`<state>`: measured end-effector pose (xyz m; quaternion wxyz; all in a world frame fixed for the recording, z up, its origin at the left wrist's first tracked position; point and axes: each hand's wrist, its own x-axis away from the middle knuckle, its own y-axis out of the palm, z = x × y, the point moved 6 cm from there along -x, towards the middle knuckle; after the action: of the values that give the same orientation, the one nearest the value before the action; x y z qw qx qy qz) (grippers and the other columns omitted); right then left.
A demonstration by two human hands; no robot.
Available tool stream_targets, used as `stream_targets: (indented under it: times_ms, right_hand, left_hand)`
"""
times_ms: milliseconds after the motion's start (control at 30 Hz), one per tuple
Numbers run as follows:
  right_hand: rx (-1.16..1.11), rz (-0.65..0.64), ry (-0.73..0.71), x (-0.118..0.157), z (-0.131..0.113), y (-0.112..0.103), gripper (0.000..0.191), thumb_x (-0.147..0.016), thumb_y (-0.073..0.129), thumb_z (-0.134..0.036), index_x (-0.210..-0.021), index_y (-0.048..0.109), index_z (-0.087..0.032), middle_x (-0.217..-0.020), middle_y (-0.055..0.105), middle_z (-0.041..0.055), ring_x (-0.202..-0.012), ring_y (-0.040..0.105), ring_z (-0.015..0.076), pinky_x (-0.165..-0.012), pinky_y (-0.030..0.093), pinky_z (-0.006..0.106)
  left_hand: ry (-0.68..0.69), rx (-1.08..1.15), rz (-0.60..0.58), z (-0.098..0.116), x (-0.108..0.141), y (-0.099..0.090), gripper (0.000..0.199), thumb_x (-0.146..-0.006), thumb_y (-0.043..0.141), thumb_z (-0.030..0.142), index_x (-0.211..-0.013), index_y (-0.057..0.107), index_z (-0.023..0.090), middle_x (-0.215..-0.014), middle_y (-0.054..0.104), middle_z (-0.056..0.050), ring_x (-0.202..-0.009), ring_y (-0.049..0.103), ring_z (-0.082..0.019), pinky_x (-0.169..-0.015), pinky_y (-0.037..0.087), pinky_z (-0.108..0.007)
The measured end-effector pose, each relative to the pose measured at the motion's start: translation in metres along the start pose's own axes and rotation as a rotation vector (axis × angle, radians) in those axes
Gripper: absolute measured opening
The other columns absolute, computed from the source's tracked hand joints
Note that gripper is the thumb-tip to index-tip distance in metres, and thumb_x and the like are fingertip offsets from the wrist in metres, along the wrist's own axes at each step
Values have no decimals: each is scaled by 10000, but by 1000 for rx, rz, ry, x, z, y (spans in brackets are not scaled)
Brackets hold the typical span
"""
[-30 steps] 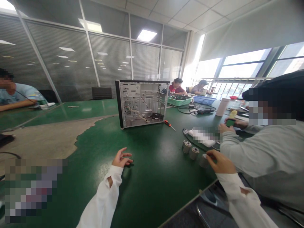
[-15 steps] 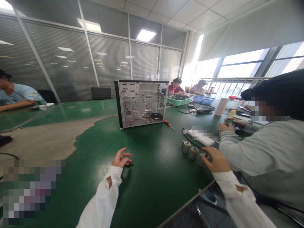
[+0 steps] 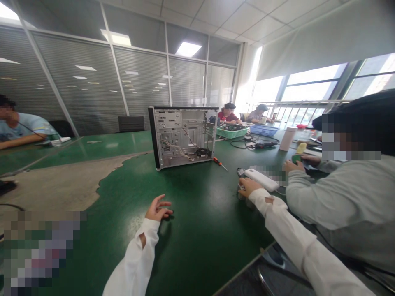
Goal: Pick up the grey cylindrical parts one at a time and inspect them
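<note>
My left hand (image 3: pixel 158 208) hovers low over the green table (image 3: pixel 197 230), its fingers apart and holding nothing. On the right, my right hand (image 3: pixel 249 187) reaches over the metal cylinders (image 3: pixel 240 192), with its fingers bent around the top of one. The hand and sleeve mostly hide the cylinders. Further back stands an open computer case (image 3: pixel 185 137) with loose cables inside. An orange-handled screwdriver (image 3: pixel 218 161) lies beside its right corner.
A white power strip (image 3: pixel 261 179) lies just beyond my right hand. At the right, a person (image 3: pixel 333 193) sits close. Green (image 3: pixel 233 132) and blue baskets (image 3: pixel 264 130), cables and a pink-white bottle (image 3: pixel 287 139) stand further back. A grey-brown sheet (image 3: pixel 61 185) covers the left.
My right hand has moved left and forward from the nearest cylinder to the farther ones. My left hand has barely moved.
</note>
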<state>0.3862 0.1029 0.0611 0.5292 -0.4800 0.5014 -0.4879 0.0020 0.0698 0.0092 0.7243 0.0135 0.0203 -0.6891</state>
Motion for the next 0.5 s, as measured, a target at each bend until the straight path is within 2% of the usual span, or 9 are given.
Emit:
stream_targets:
  times_ms: [333,500]
  right_hand:
    - [-14,-9,-48,-7,5,6,246,-637,506,-239,-846,589,-139,-929,535,141,-862,516,276,-677,389,330]
    - [-44,-4,-62,-2,1,6,319,-616,509,-210,-919,569,-132,-958,539,145,-882,511,286,-680,387,330]
  left_hand:
    - [3,1,-2,0,0,0,567,-535,528,226,-1072,359,155,-792,588,-43,-532,602,-140,-464,431,-226]
    - [6,-10,-3,0,0,-2,564,-538,518,231,-1073,356,153,-803,583,-46,-537,603,-141,-461,430,-226]
